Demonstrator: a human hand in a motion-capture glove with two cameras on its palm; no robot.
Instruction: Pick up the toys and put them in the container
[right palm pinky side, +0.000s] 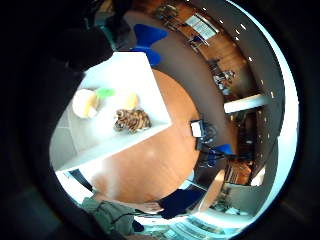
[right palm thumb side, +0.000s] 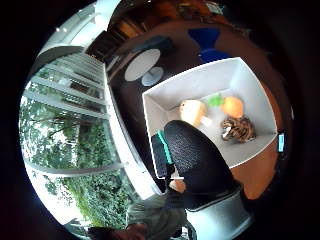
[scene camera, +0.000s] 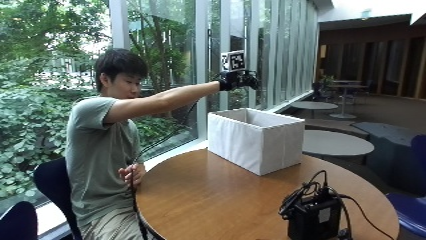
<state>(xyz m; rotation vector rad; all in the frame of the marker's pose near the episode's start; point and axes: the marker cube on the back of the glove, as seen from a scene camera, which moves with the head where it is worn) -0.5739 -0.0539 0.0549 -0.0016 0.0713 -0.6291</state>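
From the outside view, a person sits at a round wooden surface (scene camera: 219, 195) with the gloved right hand (scene camera: 238, 80) raised on an outstretched arm, directly above a white fabric container (scene camera: 256, 140). The container stands on the surface below the hand, well apart from it. Nothing shows in the hand, though whether its fingers are straight or curled cannot be told from here. The bare left hand (scene camera: 132, 175) rests at the surface's near edge. A black device with cables (scene camera: 314, 215) sits on the surface, away from the hand and nearer the camera. Tall windows with greenery outside stand behind the person; farther round tables (scene camera: 336, 142) fill the room beyond the hand.

The thumb-side palm view looks down into the container (right palm thumb side: 250, 82) below the hand. On its floor lie a cream mushroom-shaped toy (right palm thumb side: 194, 112), an orange toy with a green top (right palm thumb side: 231, 106) and a striped tiger toy (right palm thumb side: 239, 129). A gloved finger (right palm thumb side: 197, 160) shows extended, holding nothing.

The little-finger-side palm view shows the same container (right palm pinky side: 125, 75) beneath the palm, with the tiger toy (right palm pinky side: 132, 120) inside and the wooden surface (right palm pinky side: 155, 165) around it.
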